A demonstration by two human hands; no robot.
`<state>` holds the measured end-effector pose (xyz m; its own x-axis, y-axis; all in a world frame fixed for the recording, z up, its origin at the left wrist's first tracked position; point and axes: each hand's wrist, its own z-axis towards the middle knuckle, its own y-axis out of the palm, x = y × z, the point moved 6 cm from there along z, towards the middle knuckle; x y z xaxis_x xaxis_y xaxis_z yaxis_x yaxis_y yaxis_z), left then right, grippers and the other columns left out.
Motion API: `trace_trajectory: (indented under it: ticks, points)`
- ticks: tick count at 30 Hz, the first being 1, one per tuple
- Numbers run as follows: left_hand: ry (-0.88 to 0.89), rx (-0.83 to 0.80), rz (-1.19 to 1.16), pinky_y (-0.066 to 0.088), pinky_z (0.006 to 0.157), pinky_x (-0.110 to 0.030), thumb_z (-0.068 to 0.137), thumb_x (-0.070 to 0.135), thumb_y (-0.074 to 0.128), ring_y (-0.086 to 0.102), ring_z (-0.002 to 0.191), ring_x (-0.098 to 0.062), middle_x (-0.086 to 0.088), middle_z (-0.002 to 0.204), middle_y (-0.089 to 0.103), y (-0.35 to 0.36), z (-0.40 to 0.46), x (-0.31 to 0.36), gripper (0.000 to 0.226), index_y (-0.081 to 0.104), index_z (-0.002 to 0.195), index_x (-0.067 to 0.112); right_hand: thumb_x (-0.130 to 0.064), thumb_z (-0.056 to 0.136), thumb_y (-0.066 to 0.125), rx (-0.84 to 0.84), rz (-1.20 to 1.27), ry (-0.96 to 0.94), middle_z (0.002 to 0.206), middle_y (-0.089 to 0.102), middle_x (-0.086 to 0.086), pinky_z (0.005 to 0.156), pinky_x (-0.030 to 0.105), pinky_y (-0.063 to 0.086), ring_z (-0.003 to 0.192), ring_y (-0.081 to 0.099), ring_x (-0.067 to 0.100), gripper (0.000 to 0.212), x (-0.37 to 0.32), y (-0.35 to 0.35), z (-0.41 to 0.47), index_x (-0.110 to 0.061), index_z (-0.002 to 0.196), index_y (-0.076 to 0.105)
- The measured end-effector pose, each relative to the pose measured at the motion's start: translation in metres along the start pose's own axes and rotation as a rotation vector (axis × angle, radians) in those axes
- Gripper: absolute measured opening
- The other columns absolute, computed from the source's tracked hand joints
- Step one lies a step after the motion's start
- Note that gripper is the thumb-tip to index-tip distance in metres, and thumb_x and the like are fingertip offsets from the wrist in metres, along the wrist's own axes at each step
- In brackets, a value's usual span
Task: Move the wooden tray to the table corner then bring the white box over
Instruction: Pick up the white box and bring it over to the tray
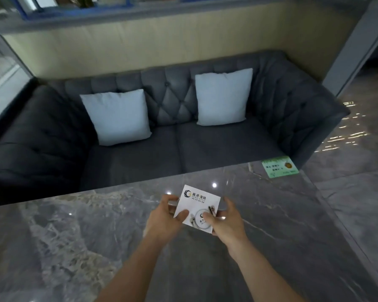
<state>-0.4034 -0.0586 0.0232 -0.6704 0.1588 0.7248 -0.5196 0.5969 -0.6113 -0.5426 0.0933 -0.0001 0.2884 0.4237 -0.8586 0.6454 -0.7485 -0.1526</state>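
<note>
A white box [197, 203] with a dark logo and a printed ring on its top is held over the grey marble table [96, 236], near the table's far edge. My left hand [165, 216] grips its left side, thumb on the top. My right hand [224, 221] grips its right side, thumb on the printed ring. Both hands hold the box between them. No wooden tray is in view.
A green card [279, 166] lies at the table's far right corner. Behind the table stands a dark tufted sofa [162, 144] with two pale cushions [116, 116] [223, 95]. Polished floor [358, 171] runs along the right.
</note>
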Motion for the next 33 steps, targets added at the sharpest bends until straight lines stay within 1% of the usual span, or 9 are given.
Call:
trace_trajectory:
  ticks: [4, 8, 13, 15, 18, 20, 23, 28, 33]
  points:
    - [-0.001, 0.100, -0.037, 0.043, 0.064, -0.018, 0.083, 0.038, 0.075, 0.061, 0.076, 0.012, 0.024, 0.084, 0.065, -0.055, -0.020, -0.020, 0.038, 0.052, 0.114, 0.036, -0.014, 0.086, 0.083, -0.074, -0.005, -0.038, 0.108, 0.081, -0.001, 0.091, 0.054, 0.062, 0.095, 0.078, 0.016, 0.061, -0.023, 0.047, -0.028, -0.015, 0.136, 0.048]
    - [0.002, 0.136, -0.073, 0.044, 0.062, -0.016, 0.083, 0.039, 0.075, 0.063, 0.073, 0.015, 0.022, 0.090, 0.071, -0.111, -0.039, -0.053, 0.037, 0.054, 0.113, 0.041, -0.012, 0.085, 0.083, -0.107, -0.064, -0.104, 0.116, 0.075, -0.002, 0.091, 0.054, 0.062, 0.096, 0.076, 0.015, 0.052, -0.039, 0.105, -0.057, -0.019, 0.127, 0.054]
    - [-0.026, 0.178, -0.179, 0.051, 0.067, -0.024, 0.081, 0.037, 0.077, 0.063, 0.071, 0.016, 0.021, 0.096, 0.070, -0.191, -0.059, -0.119, 0.040, 0.054, 0.114, 0.041, -0.008, 0.084, 0.084, -0.138, -0.138, -0.188, 0.115, 0.075, 0.001, 0.088, 0.054, 0.063, 0.096, 0.075, 0.017, 0.050, -0.054, 0.203, -0.100, -0.016, 0.127, 0.060]
    - [-0.029, 0.178, -0.209, 0.049, 0.063, -0.020, 0.080, 0.035, 0.078, 0.063, 0.073, 0.017, 0.023, 0.098, 0.068, -0.227, -0.065, -0.151, 0.042, 0.053, 0.113, 0.040, -0.007, 0.082, 0.085, -0.140, -0.166, -0.208, 0.115, 0.075, 0.001, 0.089, 0.053, 0.063, 0.098, 0.074, 0.018, 0.046, -0.056, 0.248, -0.115, -0.021, 0.120, 0.064]
    - [-0.054, 0.194, -0.235, 0.047, 0.060, -0.016, 0.075, 0.033, 0.080, 0.064, 0.075, 0.015, 0.027, 0.098, 0.067, -0.286, -0.076, -0.206, 0.047, 0.052, 0.111, 0.044, -0.011, 0.081, 0.087, -0.192, -0.221, -0.211, 0.113, 0.075, -0.004, 0.086, 0.046, 0.063, 0.098, 0.073, 0.013, 0.040, -0.056, 0.324, -0.141, -0.033, 0.104, 0.063]
    - [-0.085, 0.212, -0.240, 0.051, 0.065, -0.021, 0.071, 0.035, 0.081, 0.066, 0.076, 0.011, 0.027, 0.097, 0.066, -0.326, -0.082, -0.245, 0.051, 0.050, 0.110, 0.045, -0.012, 0.081, 0.087, -0.235, -0.254, -0.220, 0.112, 0.077, -0.004, 0.085, 0.042, 0.063, 0.096, 0.074, 0.011, 0.038, -0.056, 0.377, -0.155, -0.031, 0.107, 0.067]
    - [-0.094, 0.241, -0.216, 0.048, 0.060, -0.017, 0.070, 0.036, 0.084, 0.063, 0.076, 0.016, 0.028, 0.095, 0.066, -0.377, -0.087, -0.295, 0.053, 0.049, 0.108, 0.046, -0.010, 0.080, 0.088, -0.294, -0.285, -0.214, 0.112, 0.079, -0.001, 0.090, 0.047, 0.063, 0.098, 0.075, 0.016, 0.041, -0.051, 0.450, -0.175, -0.022, 0.115, 0.070]
    - [-0.076, 0.285, -0.187, 0.050, 0.069, -0.020, 0.068, 0.037, 0.083, 0.063, 0.092, 0.009, 0.032, 0.103, 0.065, -0.442, -0.086, -0.362, 0.062, 0.044, 0.113, 0.053, -0.007, 0.071, 0.093, -0.362, -0.354, -0.253, 0.095, 0.077, -0.021, 0.064, 0.015, 0.057, 0.086, 0.072, -0.005, 0.056, -0.038, 0.547, -0.193, -0.044, 0.097, 0.060]
    - [-0.111, 0.305, -0.129, 0.052, 0.077, -0.033, 0.080, 0.037, 0.078, 0.065, 0.098, -0.005, 0.027, 0.108, 0.066, -0.476, -0.068, -0.417, 0.059, 0.042, 0.126, 0.046, 0.000, 0.070, 0.087, -0.404, -0.445, -0.299, 0.100, 0.069, -0.024, 0.067, 0.018, 0.059, 0.090, 0.069, -0.008, 0.078, -0.030, 0.620, -0.189, -0.046, 0.122, 0.051]
